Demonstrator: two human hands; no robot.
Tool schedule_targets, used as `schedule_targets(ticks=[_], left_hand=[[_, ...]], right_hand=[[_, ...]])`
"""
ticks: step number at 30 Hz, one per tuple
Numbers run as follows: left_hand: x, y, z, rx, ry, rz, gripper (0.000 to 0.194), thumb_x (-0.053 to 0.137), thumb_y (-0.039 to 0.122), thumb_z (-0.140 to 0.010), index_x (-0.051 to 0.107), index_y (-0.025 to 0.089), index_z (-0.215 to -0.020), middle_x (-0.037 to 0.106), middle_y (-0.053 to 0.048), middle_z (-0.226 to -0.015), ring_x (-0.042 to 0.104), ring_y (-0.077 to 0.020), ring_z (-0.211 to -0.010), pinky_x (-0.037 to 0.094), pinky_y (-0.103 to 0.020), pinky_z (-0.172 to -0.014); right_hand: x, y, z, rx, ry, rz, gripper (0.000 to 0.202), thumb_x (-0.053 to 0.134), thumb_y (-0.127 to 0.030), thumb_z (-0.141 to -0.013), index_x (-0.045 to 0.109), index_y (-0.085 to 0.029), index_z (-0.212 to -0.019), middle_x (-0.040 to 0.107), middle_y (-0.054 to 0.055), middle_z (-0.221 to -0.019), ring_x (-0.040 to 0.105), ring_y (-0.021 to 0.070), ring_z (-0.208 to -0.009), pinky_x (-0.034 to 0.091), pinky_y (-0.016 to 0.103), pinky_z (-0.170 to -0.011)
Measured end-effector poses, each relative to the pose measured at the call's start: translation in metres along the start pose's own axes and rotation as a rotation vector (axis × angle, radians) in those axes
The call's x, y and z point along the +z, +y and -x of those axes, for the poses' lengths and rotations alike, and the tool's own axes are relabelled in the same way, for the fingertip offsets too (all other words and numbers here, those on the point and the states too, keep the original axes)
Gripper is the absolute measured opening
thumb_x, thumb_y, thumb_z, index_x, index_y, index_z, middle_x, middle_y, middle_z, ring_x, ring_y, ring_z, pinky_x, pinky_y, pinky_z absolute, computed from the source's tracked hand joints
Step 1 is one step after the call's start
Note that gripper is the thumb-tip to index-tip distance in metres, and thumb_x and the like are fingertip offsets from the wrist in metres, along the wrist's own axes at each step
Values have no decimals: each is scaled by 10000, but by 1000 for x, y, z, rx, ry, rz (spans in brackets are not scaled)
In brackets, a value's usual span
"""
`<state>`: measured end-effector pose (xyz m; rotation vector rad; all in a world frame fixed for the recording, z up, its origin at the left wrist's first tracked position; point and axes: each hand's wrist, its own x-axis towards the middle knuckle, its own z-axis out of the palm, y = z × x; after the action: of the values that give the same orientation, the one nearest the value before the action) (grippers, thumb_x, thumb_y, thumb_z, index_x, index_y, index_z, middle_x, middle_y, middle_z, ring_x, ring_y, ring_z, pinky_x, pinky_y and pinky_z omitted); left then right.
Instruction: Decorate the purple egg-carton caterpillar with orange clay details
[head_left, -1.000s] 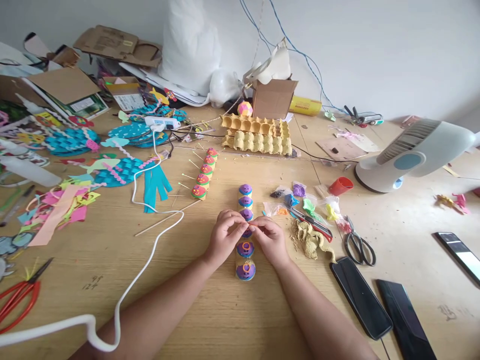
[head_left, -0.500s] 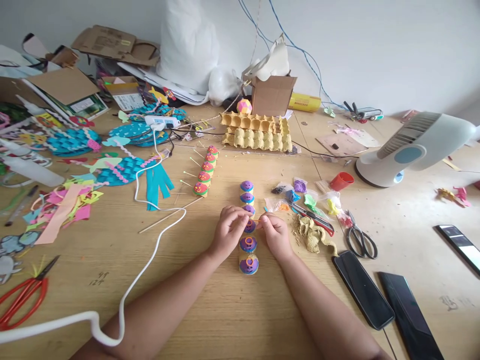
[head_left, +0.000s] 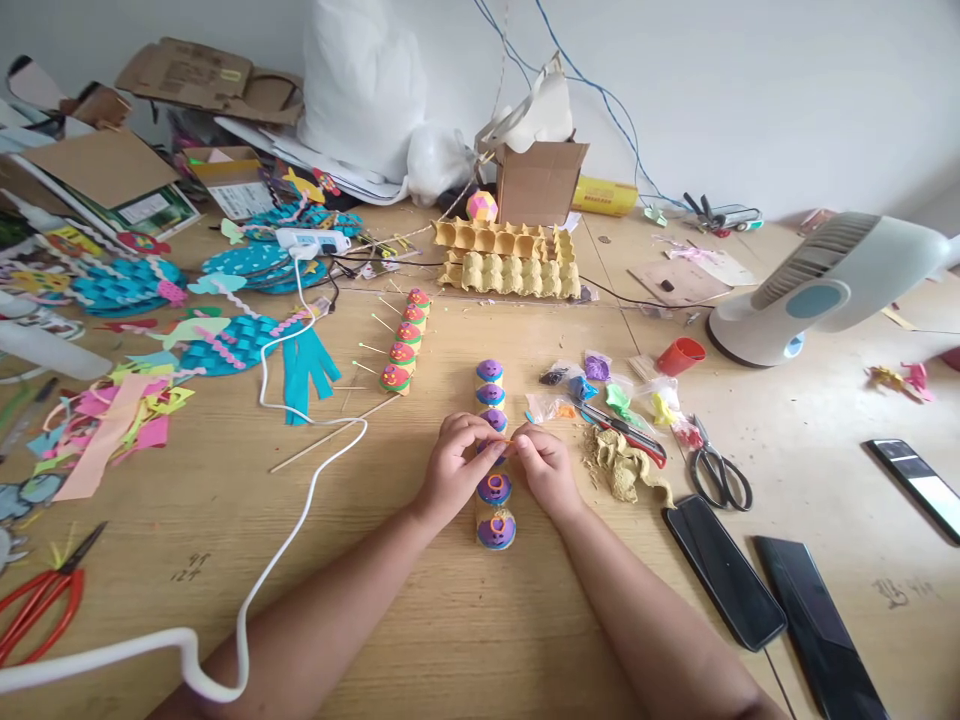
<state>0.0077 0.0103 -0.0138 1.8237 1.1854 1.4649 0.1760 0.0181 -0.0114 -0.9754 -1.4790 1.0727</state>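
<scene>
Both hands meet above a row of egg-carton cups topped with purple clay (head_left: 496,530), set in a line running away from me. My left hand (head_left: 456,465) pinches one end of a thin orange clay strand (head_left: 511,442). The other end is between the thumb and finger of my right hand (head_left: 546,470). One purple cup beneath the fingers is mostly hidden. The two nearest cups carry orange rings and small dark face marks; the far cups show no ring.
Clay packets (head_left: 619,400), a red utility knife (head_left: 637,440), torn carton scraps (head_left: 622,465) and black scissors (head_left: 720,475) lie at right. A red-and-green carton row (head_left: 401,353) stands left of centre. A white cable (head_left: 300,515) crosses the left side; egg cartons (head_left: 517,275) sit behind.
My fingertips have come closer together, so less of the orange clay strand shows between them. The view has shifted slightly; the cups stay in place.
</scene>
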Motion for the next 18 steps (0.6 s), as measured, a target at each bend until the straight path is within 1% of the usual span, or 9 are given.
schedule_targets(ticks=[2, 4, 8, 10, 13, 18], left_hand=[[0, 0, 0, -7, 11, 7, 99, 691, 294, -971, 724, 244, -892, 698, -38, -921, 628, -209, -981, 499, -382, -926], [0, 0, 0, -23, 22, 11, 101, 689, 299, -971, 717, 241, -893, 695, -39, -921, 628, -209, -980, 501, -383, -926], [0, -2, 1, -70, 36, 11, 118, 684, 333, -966, 721, 241, -902, 698, -49, -940, 632, -221, -998, 509, -396, -940], [0, -4, 2, -87, 34, 6, 135, 677, 349, -967, 718, 239, -899, 699, -50, -940, 634, -223, -995, 512, -398, -940], [0, -6, 1, -91, 33, 3, 145, 667, 354, -973, 714, 236, -904, 699, -47, -937, 636, -218, -983, 510, -393, -936], [1, -3, 1, -47, 24, -8, 126, 681, 337, -971, 716, 235, -905, 706, -41, -928, 630, -213, -987, 491, -390, -947]], right_hand=[[0, 1, 1, -4, -9, 6, 517, 559, -583, -999, 742, -205, -696, 675, 36, -711, 624, 169, -708, 507, 324, -743], [0, 2, 1, 21, 5, -10, 504, 548, -608, -994, 751, -208, -767, 690, 37, -742, 630, 173, -728, 515, 323, -745], [3, 2, 0, 106, 40, -97, 379, 719, -601, -883, 753, -234, -971, 753, 40, -883, 676, 188, -806, 558, 319, -763], [5, 1, 0, 113, 37, -91, 352, 758, -573, -856, 755, -236, -959, 759, 46, -897, 685, 192, -814, 567, 322, -767], [5, 0, -1, 82, 56, -36, 291, 747, -517, -879, 760, -227, -865, 746, 46, -845, 673, 186, -792, 555, 318, -757], [4, 1, -2, 31, 85, -10, 231, 738, -443, -898, 758, -227, -819, 720, 33, -801, 647, 176, -770, 522, 315, -756]])
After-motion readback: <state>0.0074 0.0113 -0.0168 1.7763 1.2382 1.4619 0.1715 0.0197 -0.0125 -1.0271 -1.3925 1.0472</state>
